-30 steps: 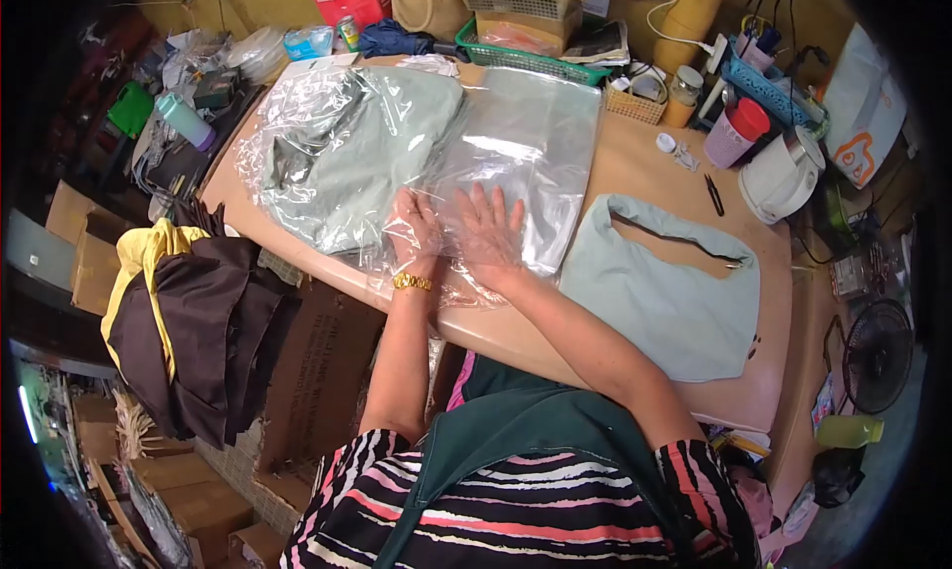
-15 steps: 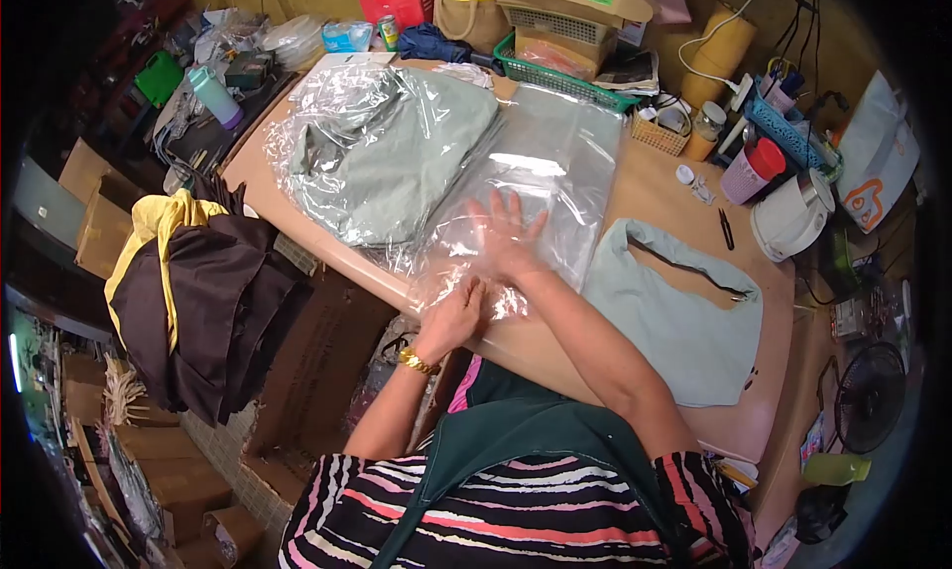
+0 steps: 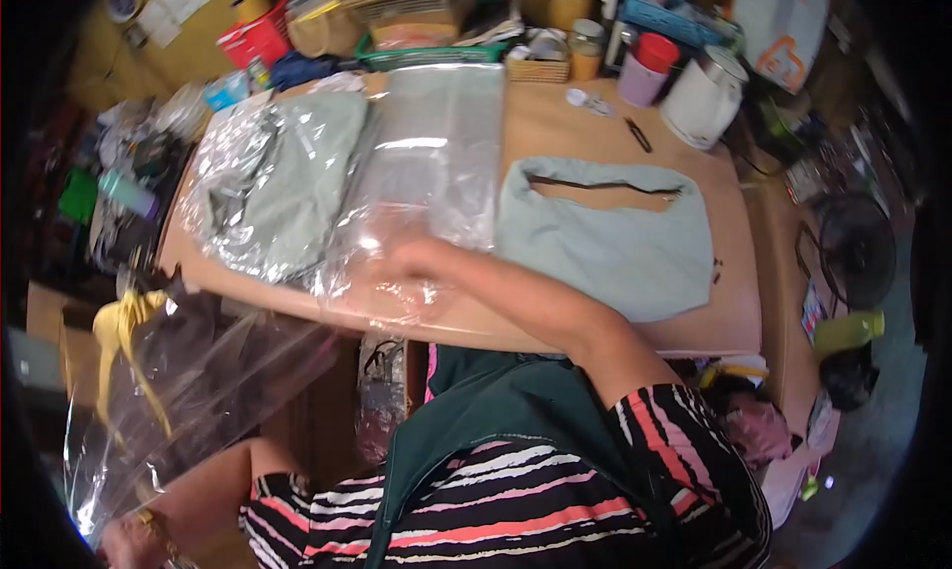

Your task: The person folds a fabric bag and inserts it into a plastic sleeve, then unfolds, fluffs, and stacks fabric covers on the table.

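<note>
My left hand (image 3: 134, 541) is low at the far left, its fingers closed on a clear plastic bag (image 3: 213, 386) that stretches up and across toward the table edge. My right hand (image 3: 392, 257), smeared by motion, is over the near end of a stack of clear plastic bags (image 3: 441, 108) on the table; its finger shape is hidden by blur. Left of that stack lies a grey-green fabric bag (image 3: 288, 202) inside clear plastic. To the right rests a pale green fabric bag (image 3: 605, 247) without plastic, its dark-edged opening facing up.
Along the back of the brown table (image 3: 555, 113) stand a green basket (image 3: 431, 54), a jar (image 3: 585, 49), a pink cup (image 3: 650, 71) and a white kettle (image 3: 704, 98). Black tweezers (image 3: 638, 135) lie near the kettle. Dark cloth with a yellow strip (image 3: 124, 341) is at the left.
My left hand has moved from the stack down to the far left, drawing a clear plastic bag with it. My right hand stays by the stack's near end. The view has shifted.
</note>
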{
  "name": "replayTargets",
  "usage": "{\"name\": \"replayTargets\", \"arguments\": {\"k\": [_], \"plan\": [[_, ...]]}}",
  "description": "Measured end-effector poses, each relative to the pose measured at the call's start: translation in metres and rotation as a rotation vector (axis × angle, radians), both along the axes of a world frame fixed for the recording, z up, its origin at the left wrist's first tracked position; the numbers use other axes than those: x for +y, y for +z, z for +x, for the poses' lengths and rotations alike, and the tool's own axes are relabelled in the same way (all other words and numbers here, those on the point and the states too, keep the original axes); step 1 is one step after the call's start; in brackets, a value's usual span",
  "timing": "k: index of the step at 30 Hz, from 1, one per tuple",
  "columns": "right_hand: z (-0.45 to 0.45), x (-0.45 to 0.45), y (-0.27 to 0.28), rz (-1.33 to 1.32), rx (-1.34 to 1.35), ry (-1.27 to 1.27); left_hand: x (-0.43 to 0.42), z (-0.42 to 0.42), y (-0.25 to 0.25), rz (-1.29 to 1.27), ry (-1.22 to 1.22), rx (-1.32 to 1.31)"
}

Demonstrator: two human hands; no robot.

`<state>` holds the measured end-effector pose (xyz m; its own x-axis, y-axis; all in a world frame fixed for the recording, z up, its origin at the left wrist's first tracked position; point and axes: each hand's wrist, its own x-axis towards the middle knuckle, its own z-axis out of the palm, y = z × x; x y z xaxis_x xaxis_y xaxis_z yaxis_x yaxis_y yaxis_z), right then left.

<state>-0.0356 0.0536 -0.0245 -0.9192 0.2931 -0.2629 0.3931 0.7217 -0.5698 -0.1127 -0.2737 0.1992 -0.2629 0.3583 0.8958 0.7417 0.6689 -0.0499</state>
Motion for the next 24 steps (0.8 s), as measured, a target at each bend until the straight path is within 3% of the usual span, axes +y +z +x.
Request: {"name": "replayTargets", "arguments": {"k": [2, 3, 4, 6, 8, 9, 10, 11, 13, 17, 19, 20, 22, 23, 24], "plan": [[0.034, -0.035, 0.037, -0.332, -0.095, 0.511, 0.029, 0.012, 0.008, -0.089, -0.114, 0.085], [0.062, -0.053, 0.020, -0.367, 0.378, 0.613, 0.046, 0.021, 0.009, -0.115, -0.191, 0.106], [0.097, -0.060, 0.036, -0.258, 0.653, 0.546, 0.061, 0.028, 0.009, -0.140, -0.277, 0.117], [0.149, -0.040, 0.062, 0.021, 0.647, 0.388, 0.096, 0.044, 0.000, -0.191, -0.472, 0.062], [0.197, 0.018, 0.040, 0.541, 0.690, 0.197, 0.131, 0.060, -0.029, -0.275, -0.640, -0.107], [0.232, 0.039, 0.055, 0.388, 0.650, -0.120, 0.148, 0.068, -0.052, -0.336, -0.711, -0.179], [0.269, 0.060, 0.037, 0.470, 0.641, -0.349, 0.164, 0.076, -0.075, -0.396, -0.778, -0.259], [0.300, 0.073, 0.040, 0.661, 0.452, -0.536, 0.181, 0.085, -0.098, -0.453, -0.840, -0.344], [0.354, 0.089, 0.004, 0.891, 0.273, -0.779, 0.213, 0.116, -0.138, -0.637, -0.987, -0.434], [0.369, 0.076, 0.006, 1.073, 0.290, -0.764, 0.260, 0.159, -0.190, -0.738, -1.049, -0.495], [0.334, 0.053, 0.034, -0.055, 0.429, -0.816, 0.272, 0.187, -0.191, -0.610, -1.179, -0.509], [0.317, 0.050, 0.024, -0.073, 0.434, -0.797, 0.276, 0.201, -0.195, -0.618, -1.153, -0.512], [0.288, 0.049, 0.000, -0.676, 0.736, -0.597, 0.284, 0.217, -0.200, -0.604, -1.263, -0.381], [0.285, 0.051, -0.002, -0.675, 0.744, -0.576, 0.285, 0.213, -0.196, -0.598, -1.247, -0.370], [0.284, 0.049, -0.003, -0.829, 0.782, -0.605, 0.283, 0.208, -0.189, -0.595, -1.371, -0.616]]}}
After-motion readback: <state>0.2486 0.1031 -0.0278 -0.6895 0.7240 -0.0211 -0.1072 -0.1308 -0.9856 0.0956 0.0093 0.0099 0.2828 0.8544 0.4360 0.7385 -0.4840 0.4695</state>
